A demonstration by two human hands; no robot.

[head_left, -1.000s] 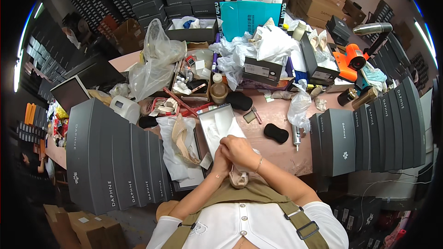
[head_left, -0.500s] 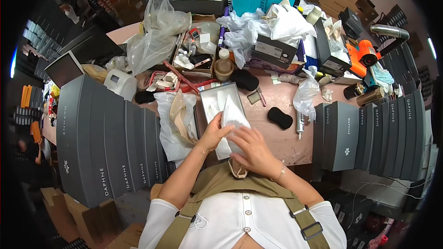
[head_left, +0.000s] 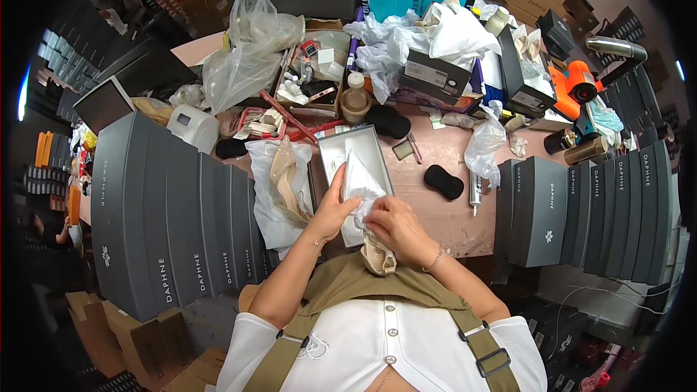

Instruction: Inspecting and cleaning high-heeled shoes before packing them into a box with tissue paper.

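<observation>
A pale shoe (head_left: 375,257) points away from me, its toe end covered in white tissue paper (head_left: 359,177) and its beige rear close to my lap. My left hand (head_left: 333,210) is closed round the wrapped part from the left, thumb on top. On the paper's near edge, the bent fingers of my right hand (head_left: 399,226) are pinched together. Beneath lies an open grey shoebox (head_left: 379,151) with a white inside. Left of it, a second shoe (head_left: 288,181), beige and glittery, rests on its side on a white paper sheet (head_left: 263,207).
Dark grey shoeboxes stand in rows at left (head_left: 178,225) and right (head_left: 544,210). Right of the open box are a black oval pad (head_left: 443,182), a white tube (head_left: 475,193) and a plastic bag (head_left: 484,147). Behind are a parts-filled carton (head_left: 340,106) and an orange heat tool (head_left: 581,81).
My right hand, flat and blurred over the wrapped shoe before, has curled its fingers onto the paper's near edge. More of the shoe's rear shows now. My left hand keeps its hold.
</observation>
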